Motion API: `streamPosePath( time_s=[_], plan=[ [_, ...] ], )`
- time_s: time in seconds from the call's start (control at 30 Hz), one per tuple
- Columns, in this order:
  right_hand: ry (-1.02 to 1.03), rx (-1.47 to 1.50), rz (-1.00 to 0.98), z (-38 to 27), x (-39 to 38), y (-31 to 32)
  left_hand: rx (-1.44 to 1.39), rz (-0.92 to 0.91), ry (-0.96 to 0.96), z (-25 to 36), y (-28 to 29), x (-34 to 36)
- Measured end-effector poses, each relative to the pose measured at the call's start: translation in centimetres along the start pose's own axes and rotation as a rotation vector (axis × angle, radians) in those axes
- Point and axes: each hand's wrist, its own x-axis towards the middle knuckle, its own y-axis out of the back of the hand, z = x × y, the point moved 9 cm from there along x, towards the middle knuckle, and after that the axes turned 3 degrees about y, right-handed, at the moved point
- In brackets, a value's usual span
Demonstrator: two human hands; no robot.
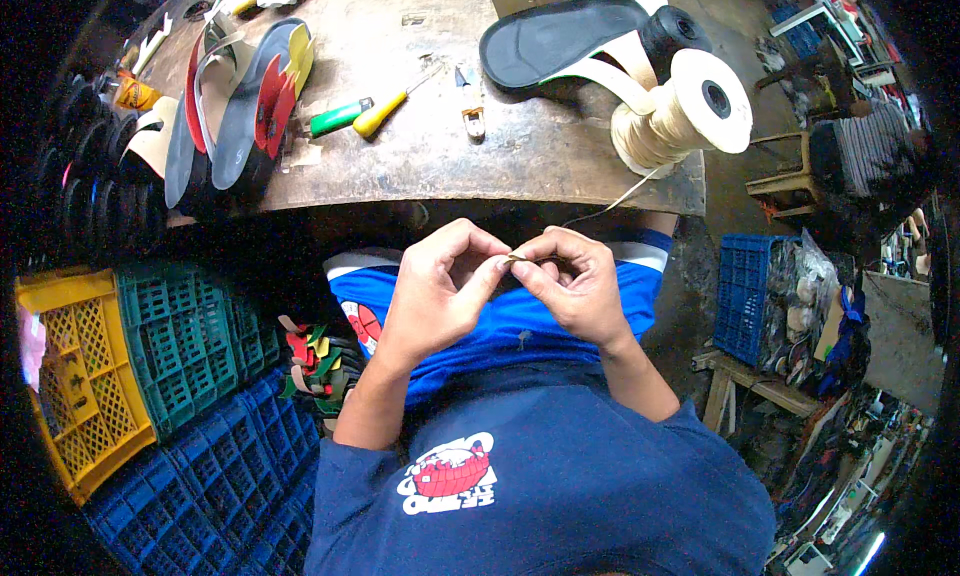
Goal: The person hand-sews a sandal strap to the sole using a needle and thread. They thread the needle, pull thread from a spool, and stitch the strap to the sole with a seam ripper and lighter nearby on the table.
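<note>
My left hand [440,286] and my right hand [578,286] meet above my lap, just off the table's near edge. Thumb and forefinger of each are pinched together on a short stretch of thread [517,259], which looks dark there. A strand of pale thread [618,202] runs from a large white-flanged spool [650,136] at the table's right corner down behind my right hand. Curled fingers hide how the rest of it lies. On the table ahead are a yellow-handled awl [382,113], a green lighter [341,118] and small thread snips [472,108].
A dark sandal sole with beige straps [560,41] and a black thread spool [675,36] stand near the white one. More soles with coloured straps [250,101] lean at left. Yellow [85,376] and blue crates [200,476] stack at lower left; another blue crate [743,296] stands right.
</note>
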Motion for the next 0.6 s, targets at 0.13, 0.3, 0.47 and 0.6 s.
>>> streamPosePath(
  time_s=[0.13,0.3,0.47,0.6],
  plan=[
    [-0.033,0.060,0.130,0.5,-0.2,0.5,0.334,0.223,-0.475,3.7,-0.4,-0.9],
    [0.055,-0.005,0.115,0.0,0.4,1.4,-0.001,0.162,-0.374,1.9,-2.1,-1.7],
    [0.118,-0.028,0.001,-0.2,0.5,1.3,-0.694,0.079,-0.060,-1.9,-1.7,-1.1],
    [0.108,-0.007,-0.047,-0.3,0.5,1.1,-0.273,0.107,-0.206,0.3,-0.7,-0.2]
  ],
)
